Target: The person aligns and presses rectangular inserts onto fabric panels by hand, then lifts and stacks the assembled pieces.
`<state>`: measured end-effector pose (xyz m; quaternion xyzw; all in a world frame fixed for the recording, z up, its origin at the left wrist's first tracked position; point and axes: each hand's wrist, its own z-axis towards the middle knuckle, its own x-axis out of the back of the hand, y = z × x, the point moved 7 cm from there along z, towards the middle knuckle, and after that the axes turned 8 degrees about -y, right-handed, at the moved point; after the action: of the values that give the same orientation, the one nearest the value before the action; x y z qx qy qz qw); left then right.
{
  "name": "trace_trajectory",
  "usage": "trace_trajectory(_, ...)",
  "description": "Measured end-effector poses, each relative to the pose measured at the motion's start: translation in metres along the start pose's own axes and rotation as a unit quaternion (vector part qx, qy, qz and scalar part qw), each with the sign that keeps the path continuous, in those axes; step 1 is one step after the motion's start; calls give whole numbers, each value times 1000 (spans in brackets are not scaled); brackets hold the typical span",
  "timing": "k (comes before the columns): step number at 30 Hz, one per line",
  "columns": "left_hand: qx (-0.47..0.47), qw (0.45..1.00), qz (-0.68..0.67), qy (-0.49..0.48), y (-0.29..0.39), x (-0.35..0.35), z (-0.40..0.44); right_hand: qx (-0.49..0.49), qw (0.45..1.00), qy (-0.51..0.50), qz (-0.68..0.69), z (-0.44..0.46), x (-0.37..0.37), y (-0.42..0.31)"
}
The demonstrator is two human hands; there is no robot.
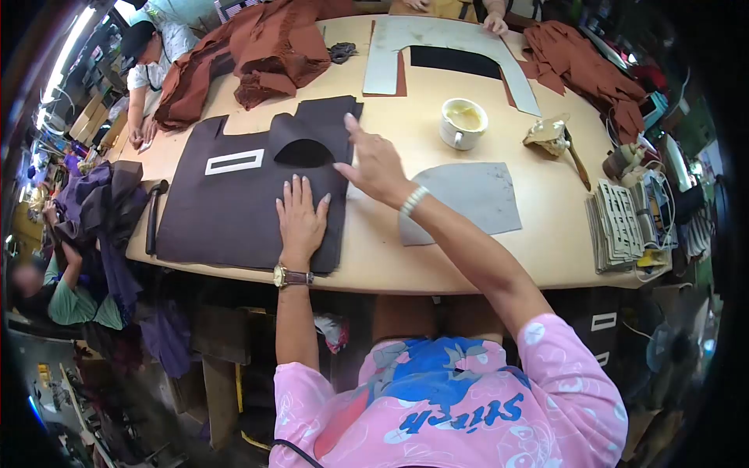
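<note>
my left hand point(300, 222) lies flat on the dark fabric point(234, 210), fingers a little spread, gripping nothing. the fabric rests on the worktop point(374, 269) in front of me, a white rectangular frame point(234, 161) on it and a flap curled up beyond my fingers. my right hand point(378, 165) is wide, thumb and forefinger apart, at the fabric's right edge; i can't quite tell whether it touches. a grey sheet point(468, 204) and a cup point(460, 139) sit to the right.
</note>
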<state>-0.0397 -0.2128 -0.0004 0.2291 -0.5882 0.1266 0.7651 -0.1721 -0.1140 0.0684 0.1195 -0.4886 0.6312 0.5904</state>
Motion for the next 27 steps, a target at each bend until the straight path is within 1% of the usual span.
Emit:
trace_trajectory(3, 0, 1000, 10, 1, 2, 2, 0, -134, 982, -128, 26, 40, -49, 11)
trace_trajectory(4, 22, 999, 1, -35, 0, 0, 0, -155, 981, -101, 53, 48, -56, 15)
trace_trajectory(6, 26, 999, -23, -29, 0, 4, 0, -202, 972, -54, 105, 50, -67, 21)
trace_trajectory(9, 18, 996, -80, -45, 10, 9, -5, -172, 971, 89, 140, 41, -53, 20)
trace_trajectory(10, 12, 992, -107, -58, 18, 13, -9, -175, 971, 97, 130, 36, -44, 19)
trace_trajectory(13, -11, 977, -190, -100, 55, 22, -25, -217, 967, 81, 107, 17, -13, 26)
trace_trajectory(14, -47, 971, -208, -109, 72, 25, -33, -220, 971, 59, 76, 9, -4, 31)
trace_trajectory(15, -83, 963, -227, -119, 90, 28, -42, -216, 973, 51, 64, 0, 7, 35)
trace_trajectory(16, -95, 952, -251, -148, 107, 26, -50, -217, 974, 34, 45, -9, 19, 38)
trace_trajectory(18, -141, 940, -254, -177, 141, 23, -68, -217, 976, 13, 30, -34, 42, 48)
trace_trajectory(20, -186, 922, -273, -203, 168, 27, -85, -212, 976, 7, 41, -63, 68, 61)
trace_trajectory(22, -221, 899, -306, -222, 182, 37, -94, -195, 980, 24, 37, -96, 97, 79)
trace_trajectory(23, -225, 903, -308, -200, 183, 45, -92, -183, 982, 31, 37, -112, 110, 89)
trace_trajectory(24, -227, 907, -308, -177, 181, 53, -89, -158, 986, 56, -7, -128, 126, 98)
trace_trajectory(25, -227, 911, -308, -152, 178, 58, -86, -191, 980, 46, 1, -141, 140, 108)
trace_trajectory(27, -211, 944, -242, -72, 167, 60, -75, -256, 966, 25, 23, -165, 166, 125)
